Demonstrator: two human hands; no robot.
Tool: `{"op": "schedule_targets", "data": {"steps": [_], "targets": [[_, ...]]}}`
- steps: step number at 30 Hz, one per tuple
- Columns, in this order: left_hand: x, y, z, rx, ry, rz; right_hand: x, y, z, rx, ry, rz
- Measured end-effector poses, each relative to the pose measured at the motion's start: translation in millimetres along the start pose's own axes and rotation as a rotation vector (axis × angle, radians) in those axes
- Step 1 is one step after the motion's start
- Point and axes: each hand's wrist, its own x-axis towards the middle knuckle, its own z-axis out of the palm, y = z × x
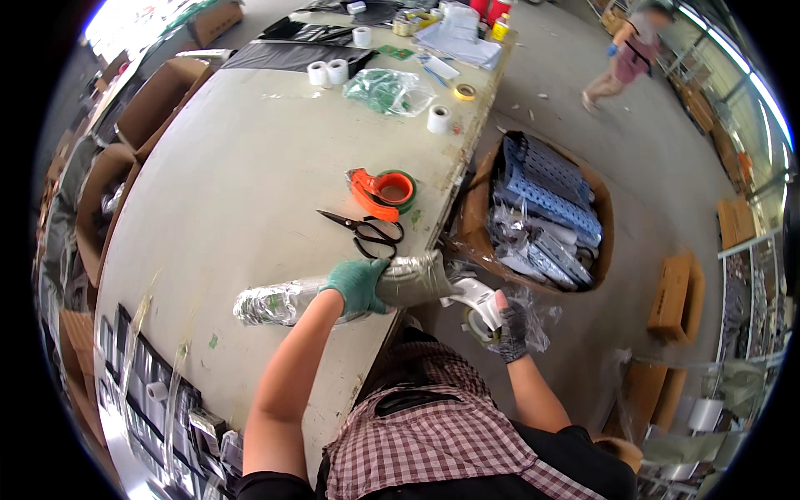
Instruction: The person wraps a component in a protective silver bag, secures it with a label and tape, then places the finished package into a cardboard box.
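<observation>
My left hand (358, 286), in a green glove, is closed over a long grey roll (417, 279) wrapped in shiny clear plastic. The roll lies across the table's near edge, its right end sticking out past it. My right hand (512, 329), in a dark fingerless glove with a bare thumb, grips a white tape dispenser (477, 302) beside that end. Whether the tape touches the roll I cannot tell. Just beyond the roll lie black-handled scissors (367, 228), points toward the left, and an orange tape dispenser (375, 196) with a green-edged tape roll.
A carton (607, 250) of blue perforated mats and plastic-wrapped pieces stands right of the table (208, 183). White rolls (327, 72) and a bag of green material (387, 92) lie at the far end. Open boxes (162, 108) line the left side. Another person (631, 50) is at the far right.
</observation>
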Motion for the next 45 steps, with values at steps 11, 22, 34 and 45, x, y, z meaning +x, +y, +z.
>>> {"op": "schedule_targets", "data": {"steps": [11,22,34,45], "targets": [[-160.1,-51.2,39.3,0.449,-0.223,-0.127,83.8,-66.5,255.8,-0.779,-0.733,-1.373],[-374.3,71.5,222.9,-0.240,1.177,-1.348,-59.5,26.8,305.6,-0.766,-1.532,-0.964],[-472.6,38.2,313.2,-0.092,0.611,-1.365,-108.4,56.6,412.6,-0.573,-1.449,-0.764],[-481.7,42.3,296.3,-0.307,0.669,-1.583,-99.2,33.6,408.4,-0.930,-1.535,-0.949]]}}
